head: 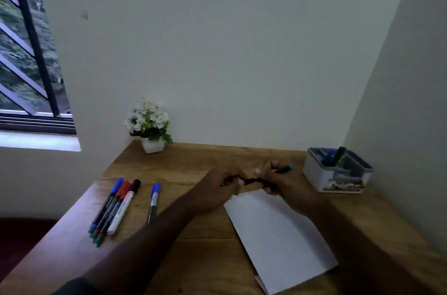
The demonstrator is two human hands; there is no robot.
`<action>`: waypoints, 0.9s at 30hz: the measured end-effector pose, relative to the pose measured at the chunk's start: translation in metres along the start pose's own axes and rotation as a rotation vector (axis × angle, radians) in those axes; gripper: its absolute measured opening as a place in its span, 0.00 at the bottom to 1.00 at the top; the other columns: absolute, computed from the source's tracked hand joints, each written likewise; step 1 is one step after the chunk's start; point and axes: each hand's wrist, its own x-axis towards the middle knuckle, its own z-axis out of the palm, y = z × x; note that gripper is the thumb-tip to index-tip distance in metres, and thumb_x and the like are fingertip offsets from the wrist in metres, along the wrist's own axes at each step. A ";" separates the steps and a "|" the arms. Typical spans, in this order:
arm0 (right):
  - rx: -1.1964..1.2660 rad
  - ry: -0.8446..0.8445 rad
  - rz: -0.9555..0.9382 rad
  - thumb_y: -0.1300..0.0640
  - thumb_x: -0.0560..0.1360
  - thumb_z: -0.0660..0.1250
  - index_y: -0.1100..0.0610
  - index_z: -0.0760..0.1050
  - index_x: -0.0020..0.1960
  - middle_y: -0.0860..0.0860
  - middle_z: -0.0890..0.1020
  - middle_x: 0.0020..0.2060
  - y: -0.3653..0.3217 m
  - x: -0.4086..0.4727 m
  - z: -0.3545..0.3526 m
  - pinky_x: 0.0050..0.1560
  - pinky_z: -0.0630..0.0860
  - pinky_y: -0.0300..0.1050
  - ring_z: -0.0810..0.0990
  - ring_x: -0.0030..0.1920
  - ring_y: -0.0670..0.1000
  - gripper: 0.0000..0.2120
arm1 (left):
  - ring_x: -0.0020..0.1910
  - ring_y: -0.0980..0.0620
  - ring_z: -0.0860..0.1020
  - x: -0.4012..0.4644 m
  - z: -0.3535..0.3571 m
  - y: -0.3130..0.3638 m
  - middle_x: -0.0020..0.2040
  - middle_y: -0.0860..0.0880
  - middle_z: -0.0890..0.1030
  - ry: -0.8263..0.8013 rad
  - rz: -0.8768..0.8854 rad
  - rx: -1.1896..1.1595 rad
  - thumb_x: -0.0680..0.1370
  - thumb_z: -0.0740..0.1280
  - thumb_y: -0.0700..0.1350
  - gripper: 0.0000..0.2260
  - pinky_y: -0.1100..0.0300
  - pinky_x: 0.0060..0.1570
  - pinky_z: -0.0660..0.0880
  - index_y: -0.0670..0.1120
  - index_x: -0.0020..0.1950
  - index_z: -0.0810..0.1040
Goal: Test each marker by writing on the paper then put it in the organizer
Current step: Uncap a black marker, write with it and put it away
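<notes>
Nearest you, the flat white paper (280,236) lies on the grained wooden desk (193,241). Beyond it, your left hand (217,188) and right hand (273,178) curl round a slim dark marker (251,181) — green-tipped. Far right sits the boxy grey plastic organizer (336,173) — markers inside.

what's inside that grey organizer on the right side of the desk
Two markers stand in the back compartment of the grey organizer: a blue marker and a green marker, leaning right. Their lower ends are hidden by the walls. The front compartment's contents are too blurred to tell.
</notes>
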 end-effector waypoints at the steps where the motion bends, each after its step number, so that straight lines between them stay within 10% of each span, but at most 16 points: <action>1: -0.036 0.034 0.002 0.51 0.74 0.74 0.56 0.75 0.37 0.58 0.78 0.32 0.007 -0.001 -0.001 0.30 0.69 0.41 0.74 0.30 0.50 0.12 | 0.44 0.52 0.80 0.003 0.008 0.001 0.44 0.49 0.83 -0.025 0.008 -0.024 0.79 0.66 0.42 0.05 0.59 0.44 0.75 0.45 0.50 0.82; 13: 0.131 -0.016 0.061 0.43 0.72 0.75 0.57 0.79 0.35 0.61 0.81 0.32 0.014 -0.002 -0.029 0.30 0.72 0.41 0.74 0.26 0.51 0.17 | 0.52 0.37 0.81 0.021 0.017 0.005 0.54 0.39 0.83 -0.315 -0.027 -0.243 0.82 0.62 0.42 0.12 0.35 0.53 0.75 0.44 0.62 0.80; 22: 0.220 -0.041 -0.048 0.53 0.76 0.69 0.67 0.77 0.42 0.63 0.81 0.32 0.004 -0.005 -0.041 0.29 0.71 0.44 0.75 0.27 0.53 0.16 | 0.36 0.56 0.71 0.018 0.004 -0.007 0.40 0.47 0.79 -0.351 -0.044 -0.341 0.81 0.63 0.44 0.21 0.66 0.37 0.69 0.57 0.73 0.68; 27: 0.293 -0.028 -0.042 0.56 0.78 0.65 0.67 0.81 0.56 0.67 0.84 0.44 0.011 -0.003 -0.045 0.31 0.75 0.43 0.81 0.33 0.56 0.15 | 0.34 0.52 0.80 0.019 0.006 -0.018 0.34 0.49 0.82 -0.092 -0.107 -0.144 0.80 0.66 0.44 0.10 0.61 0.39 0.76 0.53 0.59 0.79</action>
